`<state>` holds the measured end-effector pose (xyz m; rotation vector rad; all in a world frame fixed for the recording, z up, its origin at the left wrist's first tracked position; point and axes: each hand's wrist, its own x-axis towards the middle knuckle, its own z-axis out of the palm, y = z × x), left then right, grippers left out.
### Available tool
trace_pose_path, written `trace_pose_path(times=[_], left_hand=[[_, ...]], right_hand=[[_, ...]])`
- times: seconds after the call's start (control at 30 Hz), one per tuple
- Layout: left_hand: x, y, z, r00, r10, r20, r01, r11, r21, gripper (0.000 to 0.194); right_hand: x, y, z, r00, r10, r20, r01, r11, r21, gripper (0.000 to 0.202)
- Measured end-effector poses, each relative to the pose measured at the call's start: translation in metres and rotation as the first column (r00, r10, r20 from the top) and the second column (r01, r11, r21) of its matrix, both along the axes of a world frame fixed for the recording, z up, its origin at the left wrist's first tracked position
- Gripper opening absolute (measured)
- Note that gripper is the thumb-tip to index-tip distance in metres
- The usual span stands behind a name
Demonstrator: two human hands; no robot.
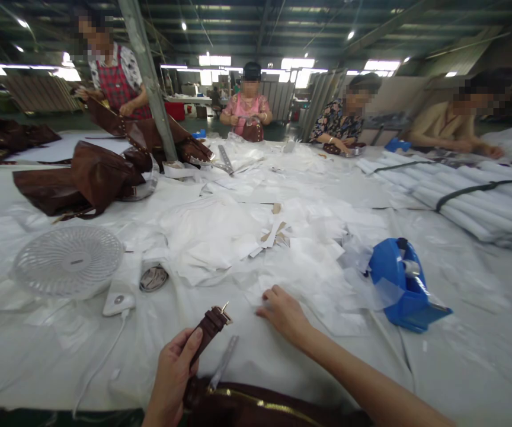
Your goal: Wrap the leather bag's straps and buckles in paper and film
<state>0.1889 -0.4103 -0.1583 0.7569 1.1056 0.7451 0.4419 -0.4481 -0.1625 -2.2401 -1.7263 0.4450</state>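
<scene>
Brown strap (203,339) with gold-coloured buckle (221,315) at its top end: held in the left hand (173,370), pinched between thumb and bent fingers, tilted up and rightward above the near part of the pale table (327,379). Just below, at the near edge, lies a dark brown bag (256,409) with a curved golden zipper (260,402); whether joined to the strap, cannot tell. Rising from beside the zipper, a narrow translucent strip (224,360). Over at the right hand (285,314), fingers loosely bent and parted, just beside the heap of white sheets (220,237). To the right of the heap, a blue tape dispenser (398,284); to the left, a white fan (69,261), then a white device (118,298) with cable attached, near a round disc-like item (153,277). Farther back on the left, slumped brown bags (100,175) near a metal post (149,77). Beyond, across the table, four people (248,107) with hands at work on items; at right, bundled white rolls (464,190) under dark bands.
</scene>
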Motion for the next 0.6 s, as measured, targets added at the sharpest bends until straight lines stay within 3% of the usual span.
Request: trace_pose_path(times=[0.17, 0.33, 0.47, 0.6], left_hand=[[-0.002, -0.004, 0.003, 1.0, 0.015, 0.005, -0.015, 1.0, -0.004, 0.048], [-0.006, -0.008, 0.004, 0.999, 0.026, 0.035, -0.027, 0.999, 0.019, 0.044], [-0.005, -0.008, 0.005, 0.999, 0.003, 0.046, -0.004, 1.0, 0.021, 0.042], [-0.005, -0.009, 0.007, 0.999, -0.008, 0.034, 0.007, 0.999, 0.04, 0.041]], right_hand=[[-0.001, -0.013, 0.008, 0.997, 0.064, -0.046, -0.066, 0.997, -0.046, 0.011], [0.001, -0.057, 0.015, 0.992, 0.098, -0.08, -0.104, 0.993, -0.064, 0.009], [0.005, -0.087, 0.013, 0.975, -0.039, -0.22, 0.021, 0.996, -0.084, 0.006], [0.013, -0.1, 0.015, 0.925, -0.193, -0.327, 0.167, 0.98, -0.105, 0.006]])
